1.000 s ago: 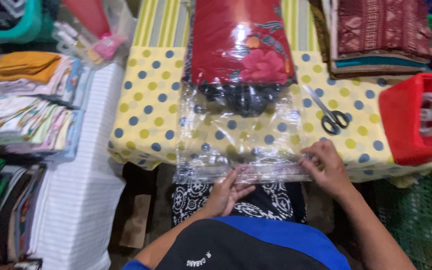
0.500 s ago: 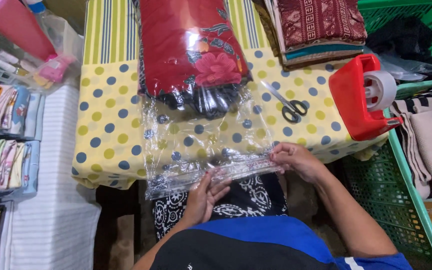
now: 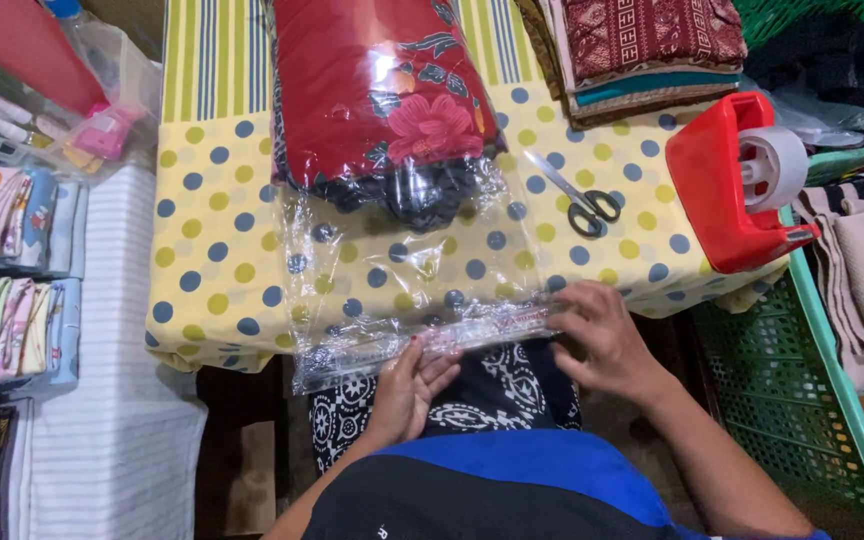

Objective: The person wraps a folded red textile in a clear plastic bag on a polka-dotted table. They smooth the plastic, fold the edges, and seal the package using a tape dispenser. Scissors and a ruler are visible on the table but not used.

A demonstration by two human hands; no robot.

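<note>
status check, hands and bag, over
Left hand and right hand pressing clear bag flap at table edge. Red fabric inside. Scissors lie clear.

A pair of scissors [image 3: 577, 198] with black handles lies right of centre on a tablecloth [image 3: 214, 255] of yellow with blue and pale dots, which turns to stripes toward the top edge. At the right a red tape dispenser [image 3: 722, 190] stands on the cloth's corner, a white tape roll [image 3: 774, 165] in it. A stack of folded fabrics [image 3: 642, 50], dark red on top, sits at the upper right. A green plastic basket [image 3: 802, 390] fills the lower right. Folded cloths [image 3: 7, 280] lie in rows along the left edge, and a clear bag of small pink items [image 3: 72, 120] sits at the upper left.
</note>
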